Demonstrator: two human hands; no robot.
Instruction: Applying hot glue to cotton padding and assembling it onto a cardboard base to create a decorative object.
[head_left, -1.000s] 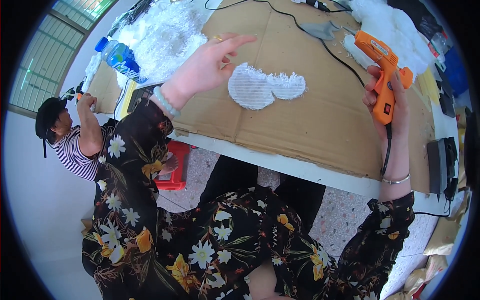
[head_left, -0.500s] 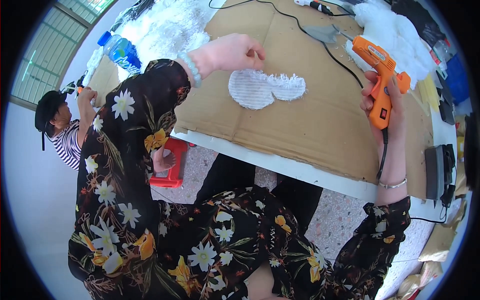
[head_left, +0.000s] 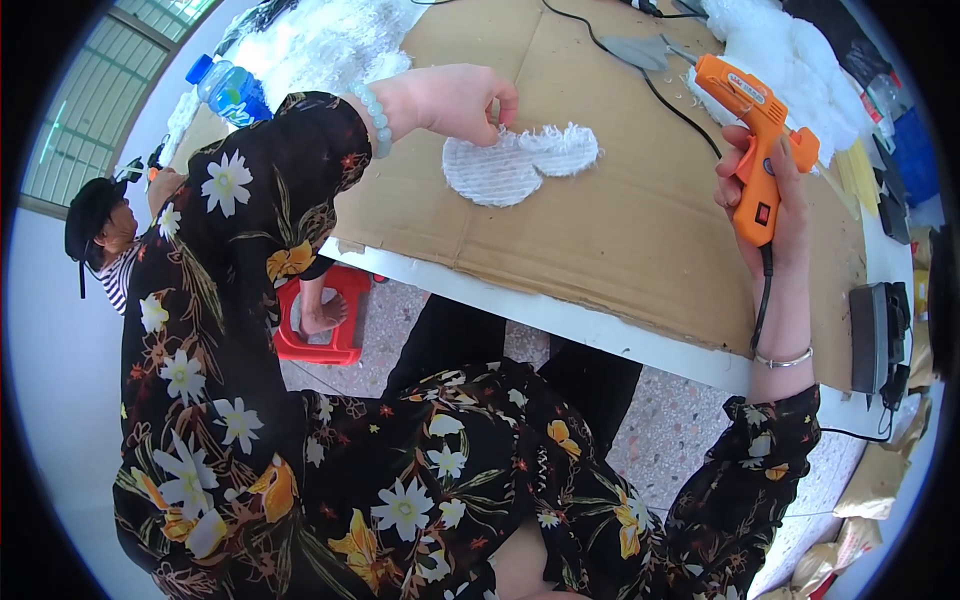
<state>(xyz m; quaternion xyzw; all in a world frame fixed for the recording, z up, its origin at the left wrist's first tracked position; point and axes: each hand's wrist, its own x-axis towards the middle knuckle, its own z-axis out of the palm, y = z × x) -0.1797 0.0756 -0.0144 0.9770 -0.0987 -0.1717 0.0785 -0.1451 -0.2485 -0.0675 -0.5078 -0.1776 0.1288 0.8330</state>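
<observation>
A white padded fabric piece (head_left: 500,172), shaped like two joined lobes with a frayed upper edge, lies flat on the brown cardboard (head_left: 600,260). Coming from the left, my left hand (head_left: 465,105) has its thumb and forefinger pinched at that frayed edge; a small tuft shows by the fingertips. My right hand (head_left: 785,195) is wrapped round the handle of an orange hot glue gun (head_left: 762,140), held above the board with its nozzle pointing away to the upper left. Beyond the nozzle rests a flat grey triangular piece (head_left: 640,52). A cord hangs from the handle along my wrist.
White fluffy stuffing (head_left: 330,45) is heaped at far left beside a blue-capped bottle (head_left: 230,90), with more stuffing (head_left: 780,60) at far right. A black cable (head_left: 680,110) crosses the cardboard. At left is another person (head_left: 105,240) and a red stool (head_left: 320,340). A dark box (head_left: 878,335) stands right.
My left hand has come down onto the frayed edge of the fabric piece. The glue gun stays in my right hand with little movement. The whole view has shifted slightly.
</observation>
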